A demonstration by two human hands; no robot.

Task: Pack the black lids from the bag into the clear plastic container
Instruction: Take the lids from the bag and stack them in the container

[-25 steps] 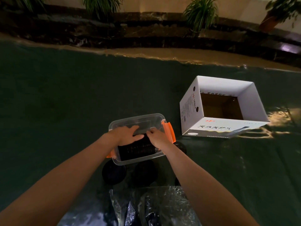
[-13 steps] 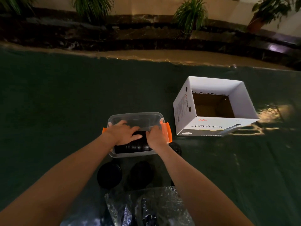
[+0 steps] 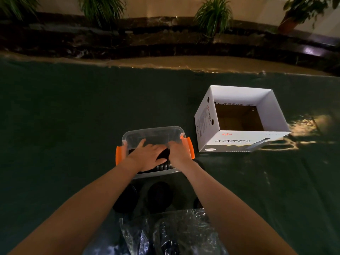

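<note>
A clear plastic container with orange side latches sits on the dark green cloth in front of me. Inside it lies a row of black lids stacked on edge. My left hand rests flat on top of the row, fingers spread. My right hand presses against the row's right end, inside the container by the right latch. Loose black lids lie on the cloth just in front of the container. A crinkled clear plastic bag with more dark lids lies nearest me.
An open white cardboard box with printed sides stands to the right of the container. The green cloth stretches far to the left and back. Beyond its far edge runs a dark ledge with potted plants.
Both hands have stayed on the lid row while pushing deeper into the container. The container has levelled from its tilted pose a second ago.
</note>
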